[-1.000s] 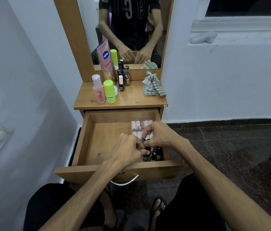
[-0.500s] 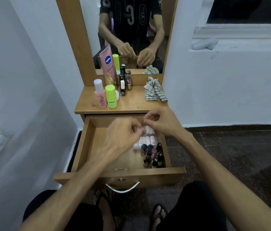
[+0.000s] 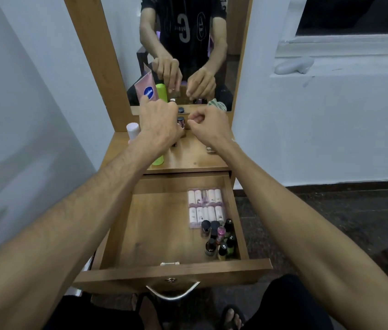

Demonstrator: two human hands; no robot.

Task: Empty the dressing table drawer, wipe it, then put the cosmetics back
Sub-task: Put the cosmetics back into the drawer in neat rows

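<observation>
The drawer (image 3: 164, 225) stands pulled out under the tabletop (image 3: 188, 160). Along its right wall lie 2 rows of small white tubes in a clear pack (image 3: 206, 207), and just in front of them, in the front right corner, a cluster of small nail polish bottles (image 3: 219, 239) stands upright, touching one another. The rest of the drawer floor is bare wood.

Both hands are up over the back of the tabletop. The left hand (image 3: 159, 122) has its fingers curled downward among the small bottles standing at the back edge; the hand covers the bottle under it, so I cannot tell if the fingers grip it or only touch it. In the mirror (image 3: 188, 55) the fingertips seem to close around a small cap. A dark-capped small bottle (image 3: 180, 122) shows just right of that hand. The right hand (image 3: 208, 126) is curled, thumb against forefinger; nothing can be made out between them.

A pink tube (image 3: 145, 89) leans against the mirror, with only its top showing above the left hand. A green bottle (image 3: 158, 160) is mostly hidden by the left forearm, and a white-capped bottle (image 3: 132, 130) shows at the left edge. A cloth near the right rear corner is covered by the right hand, seen only in reflection. A drawer handle (image 3: 172, 292) curves below the front panel.
</observation>
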